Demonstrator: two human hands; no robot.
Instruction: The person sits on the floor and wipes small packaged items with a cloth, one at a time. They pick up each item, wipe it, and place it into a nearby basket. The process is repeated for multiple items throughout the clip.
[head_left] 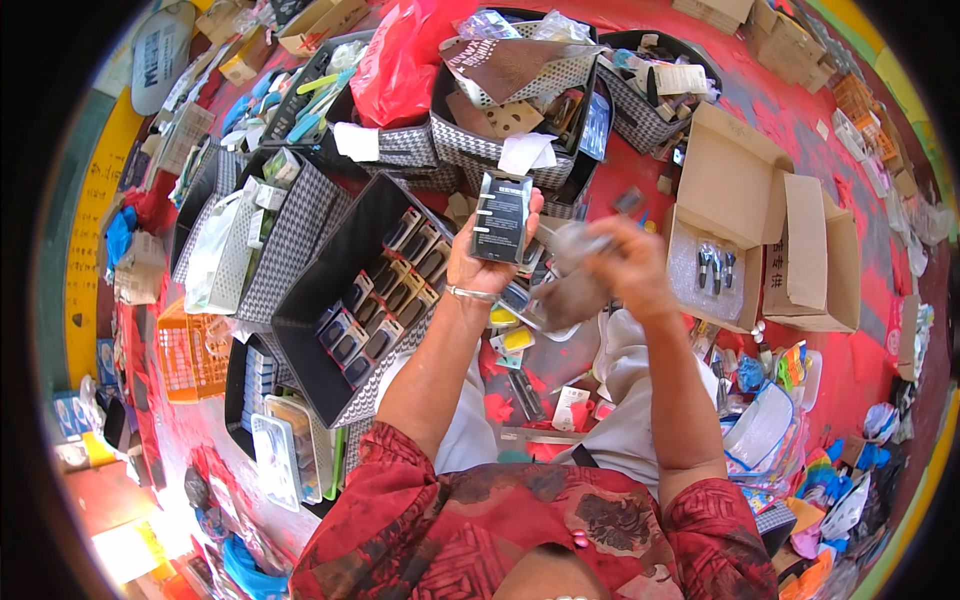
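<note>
A flat black box [501,218] with pale print stands tilted up in my left hand [476,262], whose fingers wrap its sides. My right hand [634,262] is smeared by motion just to the right of it. From its closed fingers hangs a limp grey-brown thing [572,292], perhaps a cloth, too blurred to name surely. Left of my left forearm, a tilted dark bin [300,290] holds several carded packs [378,288] with dark oval pieces. Below my hands, a yellow-ended pack [516,340] lies between my legs.
Houndstooth-patterned bins [400,148] full of mixed goods and a red plastic bag [405,65] stand ahead. An open cardboard box [722,165] at right holds dark brushes [716,268] on bubble wrap. An orange basket [192,352] sits at left. Loose packages crowd the right side.
</note>
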